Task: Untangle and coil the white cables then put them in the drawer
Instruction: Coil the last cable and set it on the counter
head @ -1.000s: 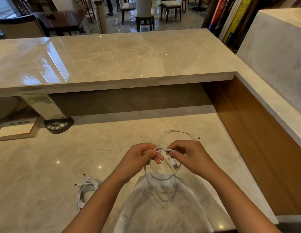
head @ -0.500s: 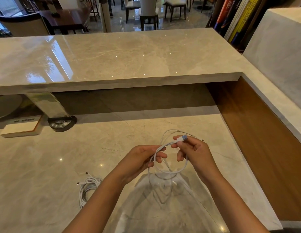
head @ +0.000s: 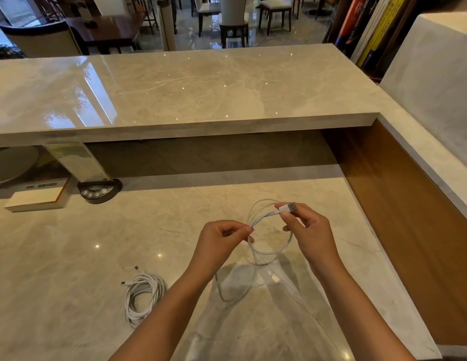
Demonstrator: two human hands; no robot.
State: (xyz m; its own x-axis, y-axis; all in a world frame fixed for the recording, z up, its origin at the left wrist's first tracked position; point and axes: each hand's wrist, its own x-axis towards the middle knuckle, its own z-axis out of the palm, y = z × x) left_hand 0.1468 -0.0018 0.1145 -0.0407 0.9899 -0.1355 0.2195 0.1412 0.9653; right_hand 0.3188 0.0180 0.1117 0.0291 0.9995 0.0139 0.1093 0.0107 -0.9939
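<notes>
Nearest, on the marble counter (head: 57,282), the coiled cable (head: 141,295) lies loose. Above it, the left hand (head: 219,241) pinches the loops of the second cable (head: 270,252), and the right hand (head: 309,230) pinches its plug (head: 289,207). It looks light, limp and springy (loops will likely slip), best held where the loops cross.

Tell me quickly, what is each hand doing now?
Left hand: closed, pinching the loops of the white cable.
Right hand: closed, pinching the cable's USB plug.
</notes>
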